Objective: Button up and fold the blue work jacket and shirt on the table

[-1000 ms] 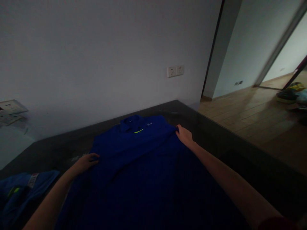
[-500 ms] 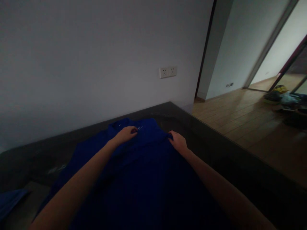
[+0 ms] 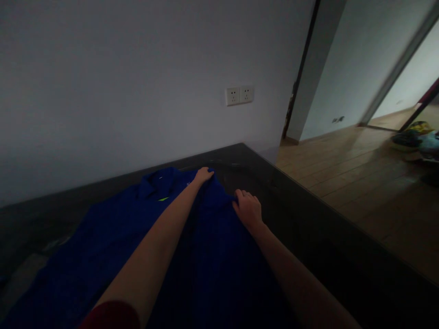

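Observation:
A dark blue collared shirt (image 3: pixel 116 228) lies spread over a dark, glossy tabletop (image 3: pixel 254 169), its collar toward the wall. A small bright green patch shows below the collar, and white lettering sits partly behind my wrist. My left hand (image 3: pixel 205 174) is closed on the shirt's fabric at the far shoulder. Nearer to me and farther right, my right hand (image 3: pixel 247 208) pinches the shirt's right edge, fingers curled over the cloth. The lower part of the shirt is lost in shadow.
Behind the table rises a pale wall with a double power socket (image 3: pixel 239 95). Past the table's right edge lies a wooden floor (image 3: pixel 325 169), with a heap of bags (image 3: pixel 416 139) at the far right. The room is dim.
My left hand has moved right, from near the lettering to the far shoulder, and closed on the cloth there. The collar and green patch show more now. My right hand keeps its hold.

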Demonstrator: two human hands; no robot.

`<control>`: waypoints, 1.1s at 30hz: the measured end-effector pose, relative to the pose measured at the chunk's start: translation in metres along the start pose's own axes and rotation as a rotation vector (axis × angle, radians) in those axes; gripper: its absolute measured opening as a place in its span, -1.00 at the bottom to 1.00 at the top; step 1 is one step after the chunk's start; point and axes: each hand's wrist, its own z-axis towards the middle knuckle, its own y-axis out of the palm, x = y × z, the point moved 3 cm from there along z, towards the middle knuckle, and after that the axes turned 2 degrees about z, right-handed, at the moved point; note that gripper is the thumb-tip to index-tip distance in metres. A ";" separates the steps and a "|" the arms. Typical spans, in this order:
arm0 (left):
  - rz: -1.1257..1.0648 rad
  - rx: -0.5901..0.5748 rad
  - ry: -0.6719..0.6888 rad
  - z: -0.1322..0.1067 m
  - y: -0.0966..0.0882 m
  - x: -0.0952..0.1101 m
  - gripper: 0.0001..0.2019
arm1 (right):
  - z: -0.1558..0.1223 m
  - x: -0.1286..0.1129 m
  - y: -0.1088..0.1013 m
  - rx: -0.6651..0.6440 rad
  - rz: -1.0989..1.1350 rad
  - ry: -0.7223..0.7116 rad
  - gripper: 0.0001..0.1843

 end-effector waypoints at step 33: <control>0.133 0.064 0.278 -0.057 0.019 0.028 -0.48 | -0.001 0.001 0.001 -0.024 -0.019 0.059 -0.76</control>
